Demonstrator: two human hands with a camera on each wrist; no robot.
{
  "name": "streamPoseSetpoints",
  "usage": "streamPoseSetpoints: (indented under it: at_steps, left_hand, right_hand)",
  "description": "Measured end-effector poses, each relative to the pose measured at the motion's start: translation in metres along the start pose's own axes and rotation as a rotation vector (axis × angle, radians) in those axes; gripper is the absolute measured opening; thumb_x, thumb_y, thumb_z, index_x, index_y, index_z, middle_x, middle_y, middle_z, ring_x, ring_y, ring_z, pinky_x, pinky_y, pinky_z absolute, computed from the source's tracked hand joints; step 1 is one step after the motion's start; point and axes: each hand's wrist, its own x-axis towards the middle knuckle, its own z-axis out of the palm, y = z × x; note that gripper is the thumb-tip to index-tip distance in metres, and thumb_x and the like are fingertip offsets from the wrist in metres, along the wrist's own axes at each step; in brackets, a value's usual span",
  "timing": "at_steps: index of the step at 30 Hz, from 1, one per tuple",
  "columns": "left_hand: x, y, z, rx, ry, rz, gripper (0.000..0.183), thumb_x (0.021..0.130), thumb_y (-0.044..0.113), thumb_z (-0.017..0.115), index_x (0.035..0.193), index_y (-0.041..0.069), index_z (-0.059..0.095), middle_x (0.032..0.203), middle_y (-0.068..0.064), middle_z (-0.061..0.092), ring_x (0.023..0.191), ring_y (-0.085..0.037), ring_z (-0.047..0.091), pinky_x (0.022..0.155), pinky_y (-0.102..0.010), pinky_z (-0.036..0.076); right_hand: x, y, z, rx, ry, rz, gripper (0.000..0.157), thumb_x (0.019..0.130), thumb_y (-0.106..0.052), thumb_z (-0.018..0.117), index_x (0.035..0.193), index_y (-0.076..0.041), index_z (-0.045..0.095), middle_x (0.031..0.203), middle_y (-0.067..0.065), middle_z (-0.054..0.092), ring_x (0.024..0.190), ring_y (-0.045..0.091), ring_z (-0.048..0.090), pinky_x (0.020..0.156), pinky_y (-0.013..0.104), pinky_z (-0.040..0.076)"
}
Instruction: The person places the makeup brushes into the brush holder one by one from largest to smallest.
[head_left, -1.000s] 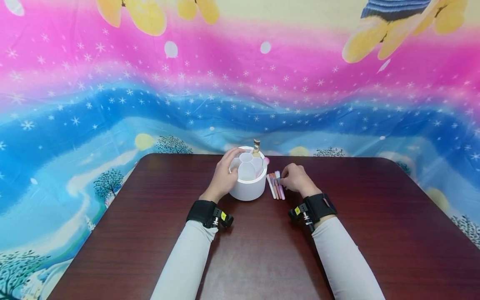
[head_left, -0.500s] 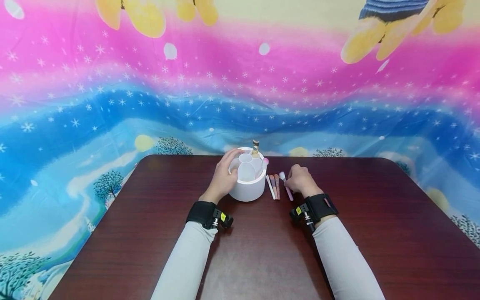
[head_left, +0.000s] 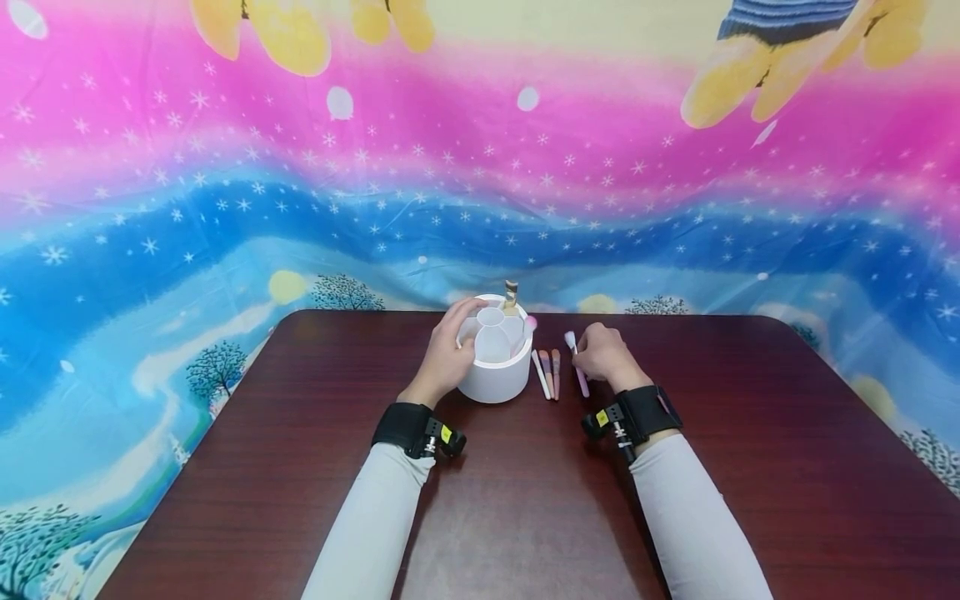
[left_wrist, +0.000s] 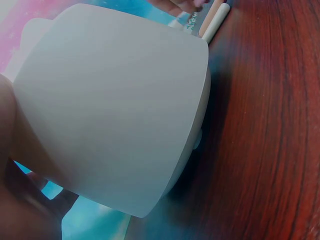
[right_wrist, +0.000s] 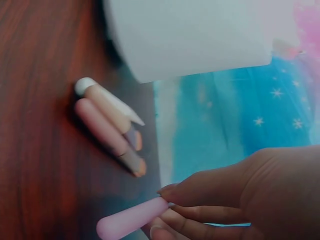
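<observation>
A white round divided organizer (head_left: 493,382) stands on the table, and my left hand (head_left: 444,350) grips its left side, thumb at the rim. The left wrist view is mostly filled by the organizer's wall (left_wrist: 110,105). Between thumb and fingers my right hand (head_left: 602,354) pinches a makeup brush (head_left: 582,382) with a pinkish-purple handle and white bristles. In the right wrist view the brush's handle (right_wrist: 131,218) juts out below the thumb. Between organizer and right hand lie a white-handled brush (head_left: 541,375) and two brushes with brownish heads (head_left: 556,373), side by side.
Inside the organizer stand a pink-tipped brush (head_left: 531,323) and a gold-and-dark item (head_left: 511,294) at the back. The dark red wooden table (head_left: 495,500) ends at a patterned cloth backdrop (head_left: 420,208) behind.
My right hand has drawn the purple-handled brush away from the other brushes, to the right, and its bristle end has risen slightly. The left hand stays on the organizer.
</observation>
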Motion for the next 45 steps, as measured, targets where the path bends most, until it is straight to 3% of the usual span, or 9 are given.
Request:
streamPoseSetpoints:
  at_steps: [4,9,12,16,25,33,40,45]
  left_hand:
    - [0.000,-0.001,0.000,0.004,0.004,0.006,0.065,0.078,-0.013,0.042,0.131,0.024,0.048,0.143,-0.001,0.036,0.130,-0.006,0.024,0.103,-0.050,0.028]
    - [0.000,0.000,0.000,0.013,0.003,-0.001,0.065,0.077,-0.012,0.042,0.131,0.024,0.048,0.143,0.004,0.035,0.130,-0.006,0.024,0.104,-0.048,0.029]
    - [0.000,0.000,0.000,0.013,0.004,0.007,0.065,0.077,-0.012,0.042,0.131,0.022,0.048,0.143,0.001,0.036,0.130,-0.007,0.025,0.103,-0.049,0.029]
    - [0.000,0.000,0.000,0.012,0.007,0.023,0.064,0.077,-0.013,0.042,0.132,0.020,0.048,0.143,-0.002,0.036,0.130,-0.007,0.025,0.103,-0.050,0.029]
    - [0.001,-0.003,0.002,0.017,0.015,0.028,0.066,0.076,-0.012,0.042,0.131,0.023,0.049,0.142,0.005,0.036,0.130,-0.007,0.025,0.103,-0.048,0.029]
    - [0.000,-0.003,0.001,0.016,0.019,0.030,0.065,0.076,-0.012,0.043,0.130,0.022,0.049,0.142,-0.001,0.037,0.130,-0.008,0.026,0.103,-0.050,0.029]
    - [0.000,-0.003,0.001,0.010,0.018,0.029,0.065,0.075,-0.012,0.043,0.130,0.023,0.049,0.142,0.006,0.037,0.129,-0.007,0.026,0.102,-0.048,0.030]
    - [0.000,-0.002,0.001,0.006,0.017,0.038,0.064,0.075,-0.011,0.043,0.130,0.022,0.050,0.141,0.006,0.037,0.129,-0.008,0.027,0.102,-0.049,0.031]
  right_hand:
    - [-0.002,-0.004,-0.007,0.024,0.072,-0.040,0.028,0.086,-0.008,0.056,0.058,-0.009,0.053,0.050,0.000,0.044,0.045,0.015,0.043,0.044,0.028,0.034]
    - [-0.008,-0.013,-0.017,0.061,0.194,-0.094,0.010,0.085,-0.011,0.062,0.086,-0.002,0.066,0.080,0.010,0.064,0.066,0.020,0.058,0.060,0.035,0.048]
    - [-0.011,-0.020,-0.024,0.095,0.254,-0.121,0.013,0.086,-0.011,0.063,0.093,-0.001,0.067,0.087,0.012,0.066,0.072,0.021,0.060,0.065,0.037,0.050]
    - [-0.016,-0.030,-0.032,0.152,0.341,-0.165,0.011,0.085,-0.012,0.064,0.092,-0.003,0.067,0.084,0.011,0.067,0.071,0.020,0.061,0.063,0.036,0.050]
    - [-0.031,-0.053,-0.045,0.345,0.529,-0.308,0.014,0.083,-0.011,0.066,0.094,-0.002,0.066,0.081,0.009,0.067,0.068,0.018,0.064,0.061,0.032,0.053]
    - [-0.039,-0.067,-0.046,0.466,0.494,-0.356,0.013,0.082,-0.013,0.068,0.091,-0.003,0.067,0.081,0.009,0.067,0.068,0.017,0.065,0.060,0.029,0.053]
    - [-0.040,-0.073,-0.044,0.538,0.420,-0.385,0.014,0.082,-0.011,0.069,0.092,-0.001,0.066,0.081,0.013,0.067,0.068,0.021,0.065,0.061,0.026,0.053]
    - [-0.052,-0.086,-0.047,0.559,0.395,-0.382,0.016,0.082,-0.006,0.068,0.093,0.004,0.065,0.084,0.018,0.066,0.067,0.019,0.065,0.061,0.023,0.052]
